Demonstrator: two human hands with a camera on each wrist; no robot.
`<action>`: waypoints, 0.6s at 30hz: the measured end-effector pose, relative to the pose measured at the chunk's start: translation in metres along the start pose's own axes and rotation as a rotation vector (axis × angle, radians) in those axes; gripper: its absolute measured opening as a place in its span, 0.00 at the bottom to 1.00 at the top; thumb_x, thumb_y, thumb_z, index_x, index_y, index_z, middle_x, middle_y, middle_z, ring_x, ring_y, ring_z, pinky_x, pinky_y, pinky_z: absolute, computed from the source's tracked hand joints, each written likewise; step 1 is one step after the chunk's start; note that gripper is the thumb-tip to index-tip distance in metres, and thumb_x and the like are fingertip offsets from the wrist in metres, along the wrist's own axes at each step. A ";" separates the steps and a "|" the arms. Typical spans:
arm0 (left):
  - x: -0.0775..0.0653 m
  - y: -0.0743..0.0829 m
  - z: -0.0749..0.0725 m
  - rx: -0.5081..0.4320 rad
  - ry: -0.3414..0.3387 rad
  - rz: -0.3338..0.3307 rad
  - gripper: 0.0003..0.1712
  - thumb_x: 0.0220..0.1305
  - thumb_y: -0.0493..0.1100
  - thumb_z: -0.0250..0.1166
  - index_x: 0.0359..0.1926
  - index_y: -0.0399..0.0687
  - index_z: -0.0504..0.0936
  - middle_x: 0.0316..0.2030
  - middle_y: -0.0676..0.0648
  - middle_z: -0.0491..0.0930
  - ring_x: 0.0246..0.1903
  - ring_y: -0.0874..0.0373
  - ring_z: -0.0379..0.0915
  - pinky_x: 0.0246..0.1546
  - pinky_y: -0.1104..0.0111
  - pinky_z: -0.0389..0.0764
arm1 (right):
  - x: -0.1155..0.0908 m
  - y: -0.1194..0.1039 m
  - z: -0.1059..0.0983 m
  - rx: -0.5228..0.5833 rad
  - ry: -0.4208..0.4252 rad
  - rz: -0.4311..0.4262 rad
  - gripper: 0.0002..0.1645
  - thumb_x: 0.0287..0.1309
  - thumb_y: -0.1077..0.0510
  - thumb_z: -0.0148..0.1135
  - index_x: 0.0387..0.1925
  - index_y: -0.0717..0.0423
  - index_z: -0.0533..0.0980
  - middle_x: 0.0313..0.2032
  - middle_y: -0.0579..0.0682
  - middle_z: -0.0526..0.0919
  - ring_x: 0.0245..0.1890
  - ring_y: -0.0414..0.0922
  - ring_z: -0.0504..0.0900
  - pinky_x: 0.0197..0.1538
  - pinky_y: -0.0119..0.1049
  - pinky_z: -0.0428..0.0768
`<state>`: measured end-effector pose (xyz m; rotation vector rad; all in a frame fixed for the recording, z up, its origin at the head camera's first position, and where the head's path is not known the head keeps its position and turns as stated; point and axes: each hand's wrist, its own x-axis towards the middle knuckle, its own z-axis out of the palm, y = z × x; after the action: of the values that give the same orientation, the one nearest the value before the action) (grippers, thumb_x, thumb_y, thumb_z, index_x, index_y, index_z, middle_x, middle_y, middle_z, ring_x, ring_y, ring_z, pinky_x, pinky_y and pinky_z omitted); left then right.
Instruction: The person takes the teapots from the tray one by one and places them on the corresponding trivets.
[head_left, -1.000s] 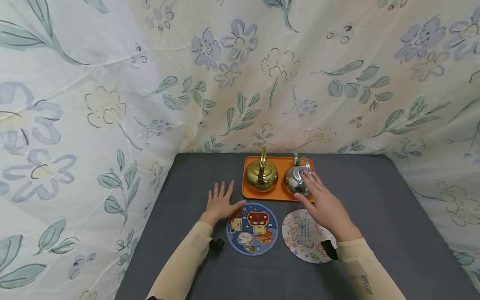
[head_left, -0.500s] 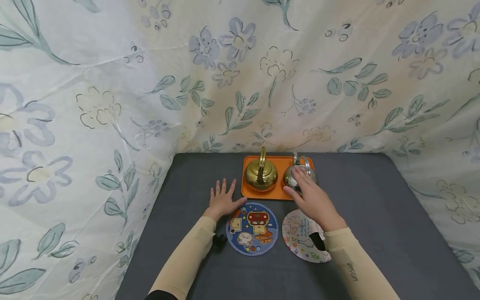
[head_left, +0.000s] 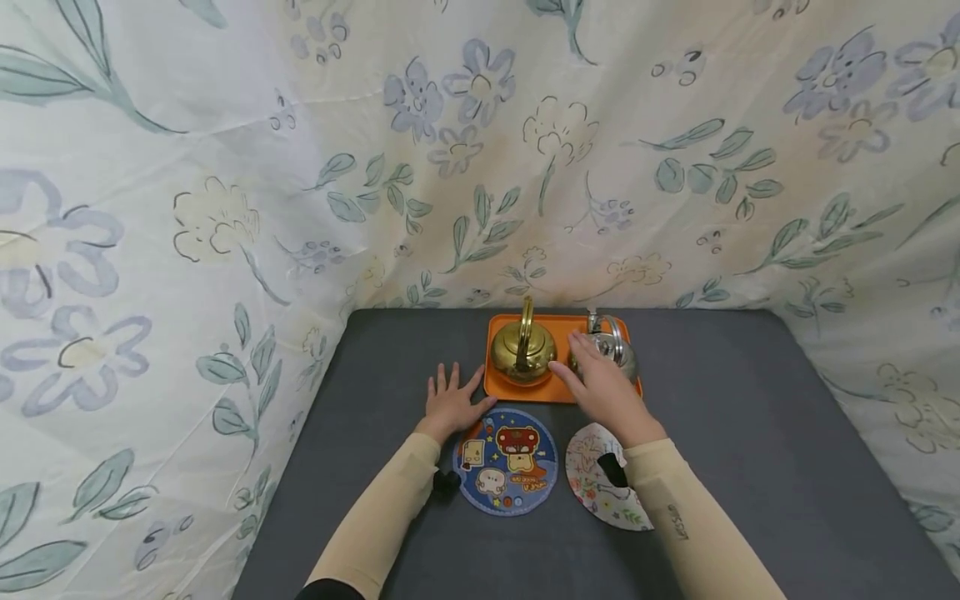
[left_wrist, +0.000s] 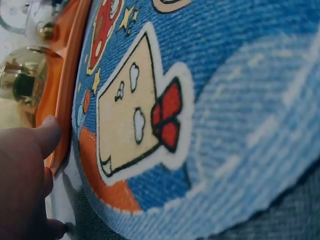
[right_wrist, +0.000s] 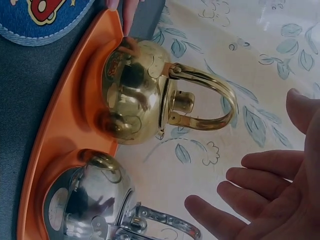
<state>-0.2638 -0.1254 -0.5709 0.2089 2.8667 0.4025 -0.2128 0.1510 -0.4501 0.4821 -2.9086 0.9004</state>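
A gold kettle (head_left: 510, 354) and a silver kettle (head_left: 626, 360) stand side by side on an orange tray (head_left: 551, 394). My left hand (head_left: 452, 410), fingers spread, is at the tray's front left corner; in the left wrist view its thumb (left_wrist: 49, 135) appears to touch the tray's edge. With fingers extended, my right hand (head_left: 606, 396) hovers before the silver kettle and partly hides it. The right wrist view shows that hand (right_wrist: 285, 195) apart from both kettles, holding nothing. Both kettle handles stand upright.
A round blue cartoon mat (head_left: 491, 479) lies in front of the tray. Right of it is a round floral mat (head_left: 592, 483), partly hidden by the right forearm. The grey table (head_left: 750, 417) meets a floral curtain (head_left: 450, 225) at the back.
My right hand has moved left across the silver kettle towards the gold one. My left hand has shifted slightly right, closer against the tray's corner. The kettles and tray stay in place.
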 end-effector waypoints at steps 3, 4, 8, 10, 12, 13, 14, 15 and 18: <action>0.001 0.001 0.002 -0.001 0.010 -0.014 0.43 0.70 0.75 0.46 0.80 0.73 0.48 0.81 0.38 0.39 0.78 0.33 0.25 0.76 0.40 0.36 | 0.004 0.001 0.000 -0.004 -0.015 0.012 0.48 0.75 0.33 0.45 0.78 0.64 0.53 0.77 0.63 0.54 0.78 0.59 0.53 0.75 0.60 0.57; 0.001 0.001 0.003 0.001 0.014 -0.019 0.43 0.70 0.75 0.46 0.80 0.73 0.48 0.81 0.39 0.40 0.78 0.33 0.25 0.76 0.40 0.37 | 0.007 0.001 0.001 -0.006 -0.021 0.017 0.48 0.75 0.33 0.44 0.78 0.64 0.53 0.77 0.63 0.54 0.78 0.59 0.53 0.75 0.60 0.57; 0.001 0.003 0.002 0.015 0.025 -0.034 0.42 0.71 0.75 0.46 0.80 0.74 0.49 0.81 0.39 0.41 0.79 0.33 0.27 0.76 0.40 0.38 | 0.017 0.000 0.003 0.005 -0.035 0.028 0.48 0.74 0.33 0.45 0.77 0.64 0.54 0.76 0.64 0.57 0.77 0.60 0.55 0.75 0.59 0.58; 0.001 0.005 0.001 0.014 0.026 -0.040 0.42 0.71 0.74 0.46 0.80 0.74 0.50 0.80 0.39 0.41 0.78 0.33 0.28 0.76 0.39 0.39 | 0.022 0.000 0.004 0.015 -0.038 0.030 0.48 0.74 0.33 0.45 0.77 0.65 0.56 0.76 0.65 0.58 0.76 0.62 0.57 0.74 0.59 0.59; 0.002 0.007 0.001 0.012 0.019 -0.047 0.42 0.71 0.74 0.46 0.80 0.74 0.50 0.80 0.39 0.41 0.78 0.33 0.27 0.76 0.39 0.38 | 0.028 -0.001 0.006 0.020 -0.031 0.043 0.48 0.74 0.33 0.45 0.76 0.65 0.58 0.74 0.66 0.61 0.74 0.63 0.61 0.73 0.60 0.62; 0.002 0.008 0.000 0.012 0.016 -0.049 0.41 0.71 0.74 0.46 0.80 0.74 0.50 0.80 0.39 0.41 0.78 0.33 0.27 0.76 0.39 0.38 | 0.031 -0.001 0.006 0.017 -0.027 0.050 0.48 0.74 0.32 0.45 0.75 0.66 0.59 0.73 0.67 0.63 0.72 0.64 0.64 0.71 0.60 0.64; 0.002 0.009 0.000 0.009 0.015 -0.050 0.41 0.71 0.74 0.47 0.80 0.74 0.50 0.80 0.39 0.42 0.78 0.33 0.27 0.76 0.39 0.38 | 0.034 0.000 0.007 0.015 -0.019 0.060 0.47 0.74 0.33 0.45 0.75 0.67 0.60 0.72 0.68 0.64 0.70 0.65 0.67 0.70 0.61 0.66; 0.002 0.010 0.000 0.005 0.014 -0.051 0.41 0.71 0.74 0.47 0.80 0.74 0.50 0.80 0.39 0.42 0.78 0.33 0.27 0.76 0.39 0.38 | 0.036 0.000 0.008 0.010 -0.009 0.074 0.47 0.74 0.33 0.45 0.74 0.68 0.61 0.71 0.68 0.66 0.68 0.66 0.70 0.68 0.61 0.69; 0.003 0.012 -0.001 -0.005 0.014 -0.050 0.41 0.71 0.74 0.47 0.80 0.74 0.50 0.80 0.39 0.42 0.78 0.32 0.27 0.76 0.39 0.38 | 0.043 0.000 0.009 0.002 0.022 0.098 0.46 0.75 0.34 0.45 0.72 0.70 0.63 0.67 0.70 0.71 0.60 0.66 0.78 0.62 0.60 0.75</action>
<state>-0.2657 -0.1136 -0.5668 0.1337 2.8775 0.4023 -0.2530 0.1339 -0.4514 0.3294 -2.9345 0.9138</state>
